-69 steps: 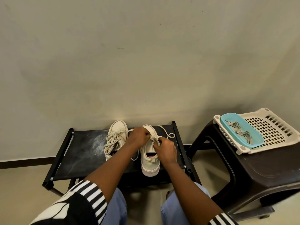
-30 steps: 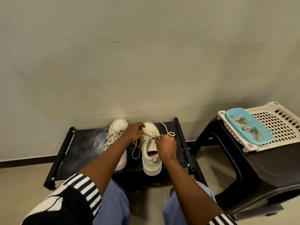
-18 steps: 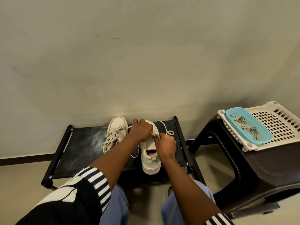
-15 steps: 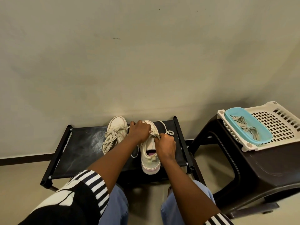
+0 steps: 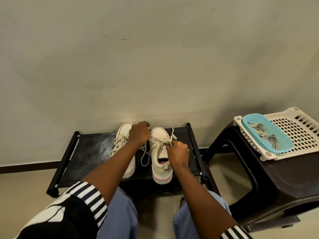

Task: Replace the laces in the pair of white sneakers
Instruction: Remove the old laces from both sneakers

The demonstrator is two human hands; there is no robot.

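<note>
Pinching the lace (image 5: 159,140) on the right sneaker (image 5: 159,172) with our right hand (image 5: 178,153), left hand (image 5: 139,133) curled, its hold unclear, we judge relacing barely begun.

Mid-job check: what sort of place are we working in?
Probably a home entryway or hallway corner: a low black shoe rack against a plain wall, with a dark plastic stool carrying a white basket beside it.

Plain wall (image 5: 155,57), beige floor (image 5: 22,187), black rack (image 5: 91,152), brown stool (image 5: 279,178).
</note>
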